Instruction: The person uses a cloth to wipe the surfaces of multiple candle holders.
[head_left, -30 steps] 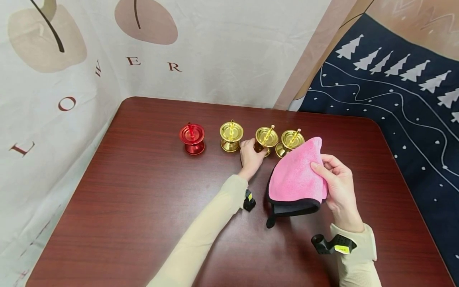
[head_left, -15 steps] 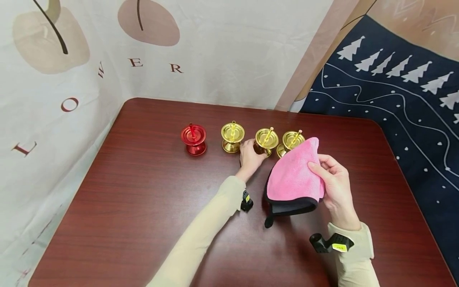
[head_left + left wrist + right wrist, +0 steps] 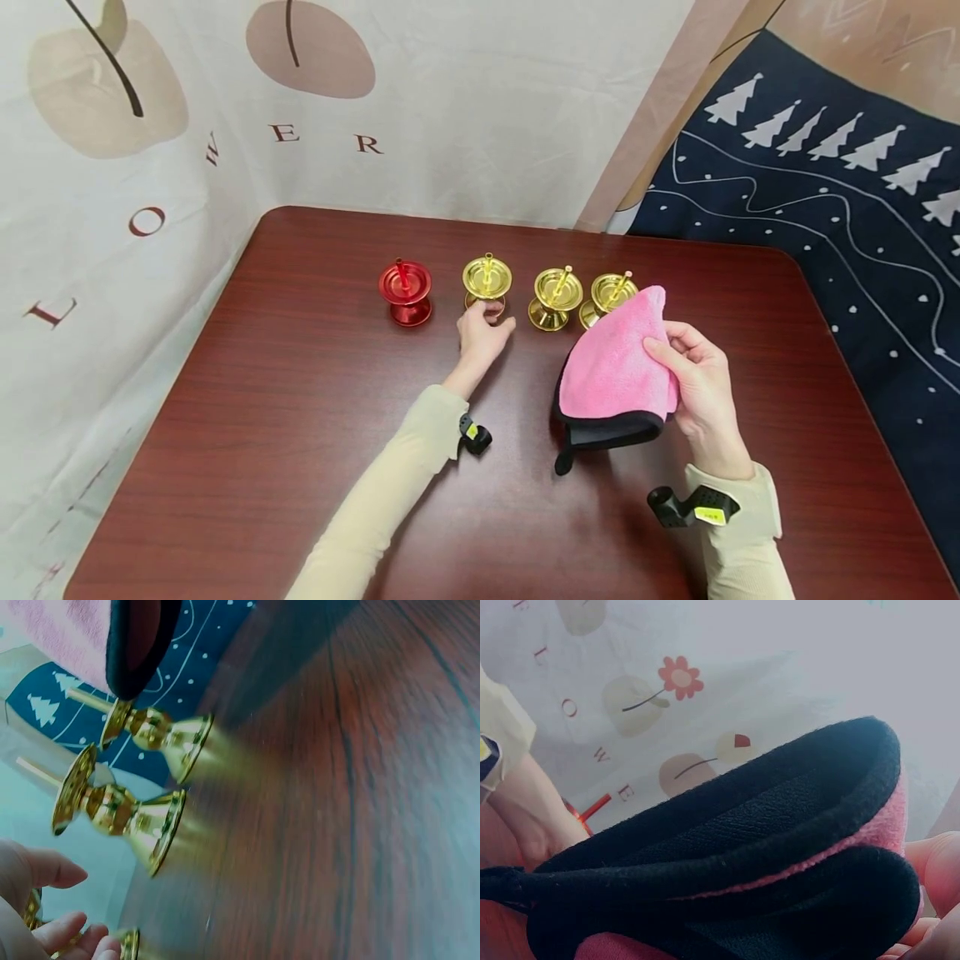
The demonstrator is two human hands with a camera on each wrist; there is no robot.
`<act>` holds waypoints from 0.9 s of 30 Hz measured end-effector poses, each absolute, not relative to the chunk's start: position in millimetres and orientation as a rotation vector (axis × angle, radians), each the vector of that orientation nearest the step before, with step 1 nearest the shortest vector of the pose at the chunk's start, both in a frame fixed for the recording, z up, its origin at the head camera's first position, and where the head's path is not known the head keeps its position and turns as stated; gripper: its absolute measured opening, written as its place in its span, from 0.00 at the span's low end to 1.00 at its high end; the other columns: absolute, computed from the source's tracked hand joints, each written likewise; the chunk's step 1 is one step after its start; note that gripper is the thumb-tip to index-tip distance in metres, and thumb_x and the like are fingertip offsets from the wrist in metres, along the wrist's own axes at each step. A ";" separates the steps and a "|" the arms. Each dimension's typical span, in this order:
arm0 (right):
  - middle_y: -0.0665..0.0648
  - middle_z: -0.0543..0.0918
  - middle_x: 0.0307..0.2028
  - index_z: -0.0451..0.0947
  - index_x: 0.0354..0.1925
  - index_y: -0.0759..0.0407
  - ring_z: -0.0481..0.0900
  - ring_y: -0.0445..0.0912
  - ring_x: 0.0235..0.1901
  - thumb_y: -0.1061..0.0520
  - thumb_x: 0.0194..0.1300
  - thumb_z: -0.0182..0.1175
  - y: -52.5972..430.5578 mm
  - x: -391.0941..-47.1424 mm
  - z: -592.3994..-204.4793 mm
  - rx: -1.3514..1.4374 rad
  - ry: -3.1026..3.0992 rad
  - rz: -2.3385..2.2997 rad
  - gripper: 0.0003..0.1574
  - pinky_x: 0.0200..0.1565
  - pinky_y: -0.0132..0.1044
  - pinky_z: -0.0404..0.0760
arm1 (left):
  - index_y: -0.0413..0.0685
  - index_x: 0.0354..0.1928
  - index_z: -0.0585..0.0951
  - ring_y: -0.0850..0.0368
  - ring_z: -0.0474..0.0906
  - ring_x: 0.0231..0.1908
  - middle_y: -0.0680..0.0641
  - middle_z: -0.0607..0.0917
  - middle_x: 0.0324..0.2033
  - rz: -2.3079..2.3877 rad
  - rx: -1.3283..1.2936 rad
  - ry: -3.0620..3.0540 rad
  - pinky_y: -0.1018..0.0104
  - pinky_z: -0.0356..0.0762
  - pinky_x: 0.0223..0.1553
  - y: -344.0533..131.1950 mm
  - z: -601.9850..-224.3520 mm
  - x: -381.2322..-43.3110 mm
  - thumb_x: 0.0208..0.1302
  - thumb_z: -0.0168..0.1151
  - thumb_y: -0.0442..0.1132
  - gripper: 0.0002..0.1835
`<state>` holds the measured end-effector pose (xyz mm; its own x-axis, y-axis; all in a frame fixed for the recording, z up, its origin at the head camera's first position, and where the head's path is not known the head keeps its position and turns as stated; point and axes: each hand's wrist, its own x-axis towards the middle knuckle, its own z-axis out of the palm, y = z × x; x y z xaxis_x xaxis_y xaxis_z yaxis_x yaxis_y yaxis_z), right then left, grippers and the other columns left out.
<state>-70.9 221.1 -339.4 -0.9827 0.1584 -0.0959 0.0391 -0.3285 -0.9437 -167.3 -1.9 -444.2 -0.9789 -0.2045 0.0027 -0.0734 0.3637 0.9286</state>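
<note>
My left hand [image 3: 480, 337] is at the base of a gold candle holder [image 3: 487, 275], second from the left in a row, and covers part of its foot. In the left wrist view, the thumb [image 3: 56, 868] stands apart from the other fingers, not closed round the holder. Two more gold candle holders, the nearer one [image 3: 558, 292] and the far-right one [image 3: 609, 292], stand to the right of that hand. A red candle holder [image 3: 408, 292] stands at the row's left end. My right hand [image 3: 705, 387] pinches a folded pink cloth [image 3: 618, 367] with black edging, overlapping the far-right holder.
All the holders stand upright on a dark red-brown wooden table [image 3: 300, 375]. Behind the table hangs a pale printed curtain [image 3: 450, 125], and a navy cloth with white trees [image 3: 787, 200] hangs at the right.
My left hand has let go of the third holder from the left and moved left to the second. The right hand and cloth stay almost where they were.
</note>
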 end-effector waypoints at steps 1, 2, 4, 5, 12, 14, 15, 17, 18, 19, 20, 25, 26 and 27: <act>0.52 0.83 0.27 0.83 0.32 0.55 0.82 0.41 0.24 0.70 0.59 0.59 220.8 -71.0 -339.0 -0.261 -1.776 2.490 0.12 0.27 0.32 0.81 | 0.36 0.39 0.81 0.47 0.80 0.37 0.40 0.84 0.36 -1.688 0.270 -2.480 0.60 0.74 0.44 -4.7 -444.5 -167.3 0.47 0.68 0.31 0.14; 0.52 0.83 0.27 0.83 0.32 0.55 0.82 0.41 0.24 0.70 0.59 0.59 220.4 -71.2 -338.5 -0.263 -1.780 2.487 0.12 0.27 0.32 0.81 | 0.36 0.38 0.81 0.48 0.81 0.36 0.41 0.85 0.34 -1.680 0.282 -2.461 0.60 0.75 0.42 -7.2 -444.8 -167.6 0.47 0.68 0.32 0.14; 0.52 0.83 0.27 0.83 0.32 0.55 0.82 0.41 0.24 0.71 0.59 0.59 219.8 -71.4 -338.2 -0.268 -1.785 2.485 0.12 0.27 0.32 0.81 | 0.36 0.37 0.80 0.48 0.81 0.33 0.41 0.85 0.32 -1.661 0.310 -2.419 0.60 0.75 0.40 -11.3 -445.6 -168.6 0.47 0.68 0.32 0.13; 0.52 0.83 0.27 0.83 0.32 0.55 0.82 0.41 0.24 0.71 0.59 0.59 219.6 -71.4 -338.1 -0.268 -1.784 2.487 0.12 0.27 0.32 0.81 | 0.36 0.37 0.79 0.48 0.81 0.32 0.41 0.85 0.31 -1.650 0.319 -2.395 0.61 0.75 0.39 -12.9 -445.9 -169.4 0.47 0.68 0.32 0.13; 0.51 0.83 0.27 0.83 0.32 0.55 0.82 0.41 0.24 0.71 0.60 0.58 219.1 -70.9 -338.3 -0.265 -1.795 2.488 0.13 0.27 0.32 0.81 | 0.38 0.41 0.74 0.46 0.77 0.35 0.39 0.80 0.35 -1.627 0.412 -2.308 0.58 0.71 0.43 -18.6 -446.2 -178.3 0.45 0.69 0.32 0.20; 0.52 0.83 0.27 0.83 0.32 0.55 0.82 0.41 0.24 0.70 0.60 0.58 219.1 -70.6 -338.2 -0.274 -1.794 2.490 0.13 0.27 0.32 0.81 | 0.37 0.43 0.74 0.46 0.75 0.38 0.39 0.78 0.36 -1.612 0.428 -2.311 0.57 0.69 0.46 -19.1 -446.6 -181.1 0.44 0.70 0.31 0.22; 0.52 0.83 0.28 0.83 0.32 0.55 0.82 0.42 0.24 0.70 0.60 0.58 219.1 -70.5 -338.2 -0.276 -1.792 2.492 0.13 0.28 0.32 0.81 | 0.37 0.43 0.74 0.45 0.75 0.39 0.39 0.77 0.37 -1.607 0.432 -2.313 0.57 0.68 0.47 -19.3 -446.8 -182.5 0.43 0.70 0.31 0.22; 0.52 0.84 0.28 0.83 0.32 0.55 0.82 0.42 0.25 0.70 0.59 0.59 219.0 -70.3 -338.1 -0.280 -1.786 2.496 0.12 0.28 0.33 0.81 | 0.37 0.44 0.74 0.45 0.75 0.40 0.39 0.76 0.38 -1.598 0.436 -2.315 0.57 0.68 0.49 -19.7 -447.6 -185.3 0.42 0.71 0.30 0.23; 0.52 0.84 0.28 0.83 0.32 0.55 0.82 0.42 0.24 0.70 0.59 0.59 218.9 -70.2 -338.0 -0.280 -1.785 2.496 0.11 0.28 0.33 0.81 | 0.36 0.44 0.75 0.45 0.75 0.41 0.39 0.76 0.39 -1.600 0.434 -2.313 0.56 0.67 0.49 -20.1 -448.5 -186.5 0.42 0.71 0.30 0.23; 0.52 0.84 0.28 0.83 0.32 0.55 0.82 0.42 0.24 0.69 0.59 0.60 218.8 -70.1 -338.0 -0.280 -1.785 2.496 0.11 0.28 0.33 0.81 | 0.35 0.44 0.75 0.44 0.75 0.41 0.38 0.76 0.39 -1.600 0.430 -2.311 0.56 0.67 0.50 -20.4 -449.7 -187.9 0.42 0.71 0.29 0.24; 0.52 0.84 0.28 0.83 0.32 0.55 0.82 0.42 0.24 0.69 0.59 0.60 218.6 -70.1 -338.0 -0.279 -1.784 2.496 0.11 0.28 0.33 0.81 | 0.35 0.44 0.76 0.43 0.75 0.42 0.38 0.76 0.39 -1.603 0.427 -2.317 0.55 0.67 0.51 -21.1 -451.1 -189.4 0.42 0.71 0.29 0.23; 0.52 0.83 0.28 0.83 0.32 0.55 0.82 0.42 0.25 0.70 0.59 0.59 218.1 -70.2 -337.5 -0.273 -1.793 2.491 0.12 0.28 0.33 0.81 | 0.36 0.39 0.79 0.42 0.71 0.45 0.39 0.76 0.38 -1.564 0.402 -2.340 0.55 0.64 0.52 -23.7 -472.6 -201.9 0.38 0.72 0.32 0.21; 0.52 0.83 0.28 0.83 0.32 0.55 0.82 0.42 0.25 0.70 0.59 0.59 218.1 -70.2 -337.4 -0.272 -1.798 2.488 0.12 0.28 0.33 0.81 | 0.36 0.39 0.79 0.42 0.71 0.46 0.39 0.76 0.38 -1.547 0.401 -2.362 0.55 0.64 0.52 -24.1 -474.6 -203.4 0.38 0.72 0.33 0.21; 0.52 0.83 0.28 0.83 0.32 0.55 0.82 0.42 0.25 0.70 0.59 0.58 218.1 -70.3 -337.2 -0.270 -1.803 2.485 0.13 0.28 0.33 0.81 | 0.37 0.38 0.79 0.42 0.70 0.46 0.39 0.77 0.38 -1.534 0.399 -2.381 0.55 0.64 0.53 -24.3 -476.1 -204.6 0.38 0.72 0.34 0.20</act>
<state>-70.3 218.1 -337.2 -0.9829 0.1502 -0.1067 0.0548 -0.3145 -0.9477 -204.6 -24.3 -476.1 -0.9227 -0.3762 0.0845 -0.0787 0.3982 0.9139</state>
